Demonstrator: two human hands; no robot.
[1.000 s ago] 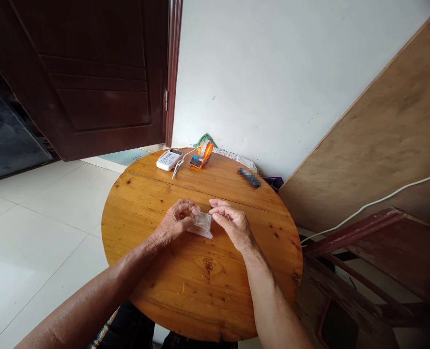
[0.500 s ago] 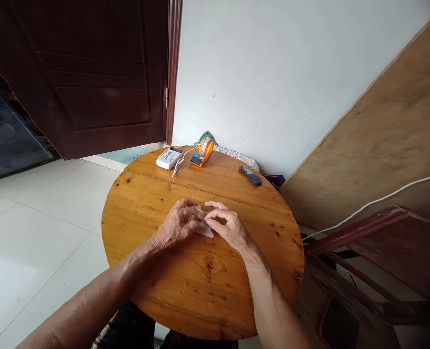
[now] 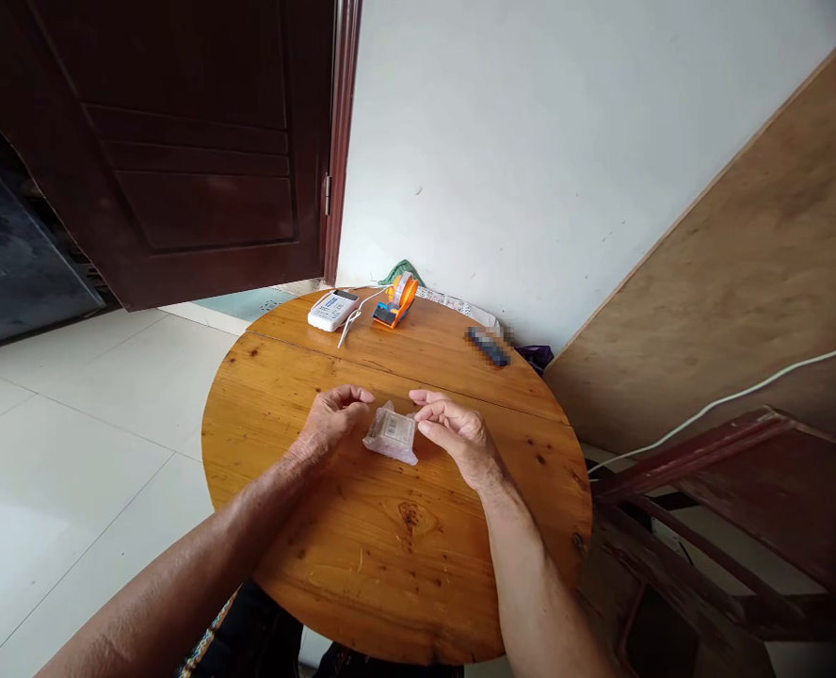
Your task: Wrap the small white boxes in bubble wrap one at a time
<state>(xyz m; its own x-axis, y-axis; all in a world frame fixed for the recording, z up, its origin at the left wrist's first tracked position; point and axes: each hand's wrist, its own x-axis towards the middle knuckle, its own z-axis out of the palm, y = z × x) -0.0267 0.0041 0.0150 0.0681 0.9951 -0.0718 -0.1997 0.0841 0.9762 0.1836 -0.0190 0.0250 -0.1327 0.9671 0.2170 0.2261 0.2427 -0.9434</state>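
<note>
One packet (image 3: 393,432), one tape dispenser (image 3: 407,303)

The left hand (image 3: 329,419) no longer reaches over the packet (image 3: 393,435): it is now at about ten o'clock from it, a small gap between them, its fingers (image 3: 351,394) loosely curled. The right hand (image 3: 464,438) is shifted out toward three o'clock, its fingertips (image 3: 425,428) now by the packet's two o'clock corner; whether they touch it is unclear. The hands, nearly meeting half a second ago, now stand apart on either side. The packet, mostly hidden then, shows dark print (image 3: 392,424) and crinkled plastic (image 3: 376,436) toward nine o'clock.
</note>
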